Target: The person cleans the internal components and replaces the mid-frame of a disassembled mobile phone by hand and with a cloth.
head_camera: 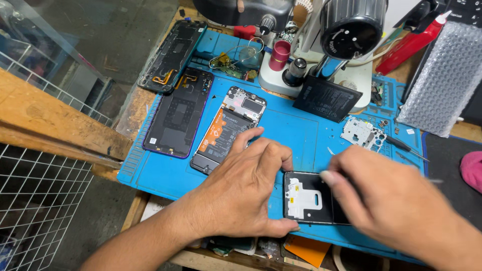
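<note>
The opened phone body (309,198) lies flat on the blue work mat (301,135), at the near edge of the mat, and both hands are on it. It is a dark frame with a white metal plate in its left part.

The left hand (246,188) lies on the left side of this phone body. Its fingers are loosely spread and curved, the thumb touches the near left corner and the fingertips press the far left edge, so the hand steadies the frame against the mat. The right hand (396,200) covers the right part of the phone body. Its fingers are pressed together as if they pinch a thin tool, but the tool is blurred and mostly hidden, so I cannot tell what it is.

I judge that this phone body is light, thin and stiff, but also fragile: the open inside has small parts and probably thin cables. It can slide on the mat, so it is better to hold it by the outer edges and corners, not by the inner plate.

Left of the phone body, further on the mat, lies a second opened phone with an orange battery label (228,130), and beyond it a dark back cover (178,115). Behind the phone body stands a microscope (326,50), with a black battery (326,99) leaning at its base. A small white shield part (362,133) and a screwdriver (406,146) lie to the far right of the phone body.
</note>
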